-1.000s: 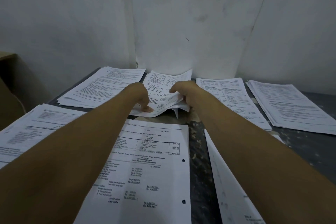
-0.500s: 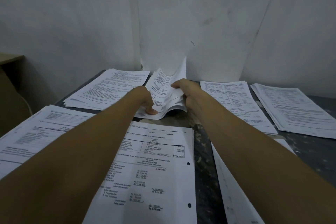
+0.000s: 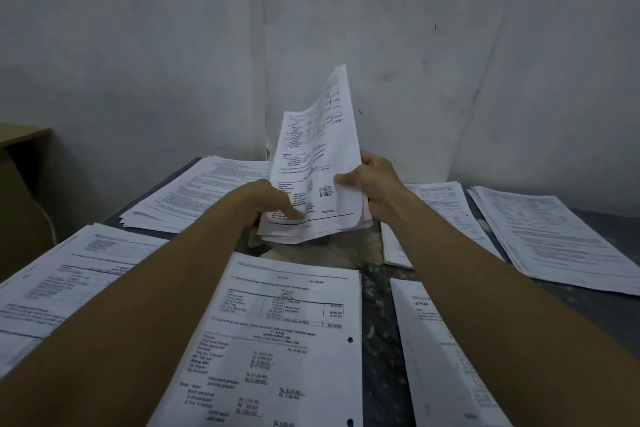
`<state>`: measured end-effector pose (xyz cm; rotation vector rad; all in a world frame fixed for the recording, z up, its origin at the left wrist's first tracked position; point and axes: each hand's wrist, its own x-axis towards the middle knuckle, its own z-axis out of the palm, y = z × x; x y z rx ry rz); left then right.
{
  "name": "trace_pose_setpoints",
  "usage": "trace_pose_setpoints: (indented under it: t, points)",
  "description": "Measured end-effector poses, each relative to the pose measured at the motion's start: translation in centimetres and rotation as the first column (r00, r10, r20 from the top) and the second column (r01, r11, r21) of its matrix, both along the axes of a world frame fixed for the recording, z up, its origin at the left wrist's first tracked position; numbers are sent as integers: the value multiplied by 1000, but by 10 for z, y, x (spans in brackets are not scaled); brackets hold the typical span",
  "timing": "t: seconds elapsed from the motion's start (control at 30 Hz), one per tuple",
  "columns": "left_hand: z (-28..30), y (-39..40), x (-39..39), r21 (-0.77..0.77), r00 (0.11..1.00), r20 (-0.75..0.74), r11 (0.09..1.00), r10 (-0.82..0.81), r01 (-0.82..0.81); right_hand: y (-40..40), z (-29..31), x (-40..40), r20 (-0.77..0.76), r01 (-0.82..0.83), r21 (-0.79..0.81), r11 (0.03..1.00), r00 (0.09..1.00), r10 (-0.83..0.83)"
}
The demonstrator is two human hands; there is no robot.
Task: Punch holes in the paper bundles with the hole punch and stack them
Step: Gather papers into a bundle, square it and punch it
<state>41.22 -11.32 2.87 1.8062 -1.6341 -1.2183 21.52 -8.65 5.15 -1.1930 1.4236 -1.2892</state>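
Since a second ago, when it lay bent on the worktop (image 3: pixel 375 291) by the wall, the paper bundle (image 3: pixel 317 166) has come up off the surface and now stands nearly on end in both my hands. My left hand (image 3: pixel 273 206) grips its lower left corner, thumb on the printed face; my right hand (image 3: pixel 372 180) pinches the right edge, thumb in front and fingers (image 3: pixel 367 159) curled behind. Both are clamped on the paper.

I judge the bundle light and limp: its top already flops and curls over toward the right, and the loose sheets fan apart at the bottom edge, so they could slide against each other. Holding both long edges low down, as I do now, seems best, then tapping the bottom edge square.

Its long axis runs up and down, leaning a little right, print facing me, bottom edge just above the worktop.

Nearer me lies a punched stack (image 3: pixel 294 340), two holes (image 3: pixel 349 340) along its right edge. Other paper piles (image 3: pixel 554 236) sit left, right and behind. I see no hole punch.
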Motion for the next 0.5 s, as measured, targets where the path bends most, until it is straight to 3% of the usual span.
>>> trace_pose_setpoints:
  t: [0.07,0.17,0.37,0.5]
  points:
    - [2,-2,5,46,952,-299,997,68,-56,1,5,-6,-12,-32,-28,999,999,31]
    - [3,-6,13,-92,883,-466,990,52,-107,5,9,-14,-5,-65,-48,997,998,65]
    - [23,-8,27,-339,760,-650,900,-14,-273,8,7,-20,31,-24,-62,998,999,26]
    - [38,-3,30,-527,805,-582,809,-119,-261,9,13,-15,45,49,-103,993,998,-45]
